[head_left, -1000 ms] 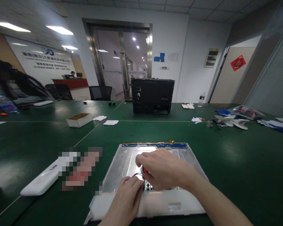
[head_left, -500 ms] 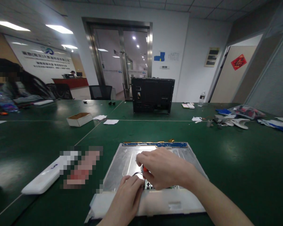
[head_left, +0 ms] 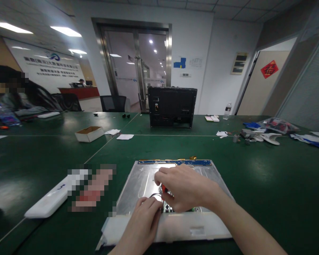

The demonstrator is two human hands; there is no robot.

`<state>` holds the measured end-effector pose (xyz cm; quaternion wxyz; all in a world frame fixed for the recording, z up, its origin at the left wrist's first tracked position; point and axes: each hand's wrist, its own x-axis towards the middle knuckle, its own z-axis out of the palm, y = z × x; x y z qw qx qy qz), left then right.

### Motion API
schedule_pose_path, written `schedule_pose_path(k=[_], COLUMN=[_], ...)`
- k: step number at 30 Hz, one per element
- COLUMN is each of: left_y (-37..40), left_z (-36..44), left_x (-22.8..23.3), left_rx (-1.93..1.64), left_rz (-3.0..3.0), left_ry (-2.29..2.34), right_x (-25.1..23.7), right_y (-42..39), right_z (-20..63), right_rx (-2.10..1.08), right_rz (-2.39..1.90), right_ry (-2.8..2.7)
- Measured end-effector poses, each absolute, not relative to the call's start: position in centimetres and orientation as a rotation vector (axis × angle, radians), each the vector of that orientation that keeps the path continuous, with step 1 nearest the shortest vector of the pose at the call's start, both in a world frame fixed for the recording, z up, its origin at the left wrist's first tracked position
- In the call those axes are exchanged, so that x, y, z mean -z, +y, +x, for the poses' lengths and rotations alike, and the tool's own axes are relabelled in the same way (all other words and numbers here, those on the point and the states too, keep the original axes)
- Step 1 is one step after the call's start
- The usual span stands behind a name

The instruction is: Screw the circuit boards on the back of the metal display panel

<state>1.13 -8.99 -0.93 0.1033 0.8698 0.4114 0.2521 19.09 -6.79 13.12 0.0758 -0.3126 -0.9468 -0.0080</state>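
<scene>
In front of me lies a silver display panel [head_left: 133,191], back side up. A narrow blue circuit strip [head_left: 159,162] runs along its far edge, and a whitish strip [head_left: 186,226] covers the near edge. My right hand [head_left: 183,187] is closed round a red-handled screwdriver [head_left: 163,188], held upright with the shaft pointing down. Below it, my left hand [head_left: 146,216] rests on the panel, fingers pressed together near the screwdriver's lower end; what they pinch is hidden. A small green circuit board [head_left: 170,208] and a thin dark wire [head_left: 155,194] show partly between the hands.
Left of the panel lies a white oblong case [head_left: 49,202] beside a blurred-out reddish item [head_left: 93,191]. Farther off are an open cardboard box [head_left: 89,134], a black monitor-like unit [head_left: 172,108], a water bottle [head_left: 227,111] and bagged items [head_left: 279,125]. A person [head_left: 18,92] sits far left.
Both hands stay nearly in place. My right hand has turned very slightly about the screwdriver handle, and a little more red shows.
</scene>
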Motion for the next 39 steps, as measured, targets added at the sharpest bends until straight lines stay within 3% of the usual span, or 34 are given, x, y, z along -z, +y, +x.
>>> schedule_pose_path(k=[39], left_y=[-8.9], left_z=[1.2], left_x=[1.1], left_rx=[-0.702], left_rz=[2.578], left_ry=[1.240], right_x=[-12.1], right_y=[-6.6], right_z=[17.7], right_rx=[0.161], right_rz=[-1.096], right_ry=[-2.762])
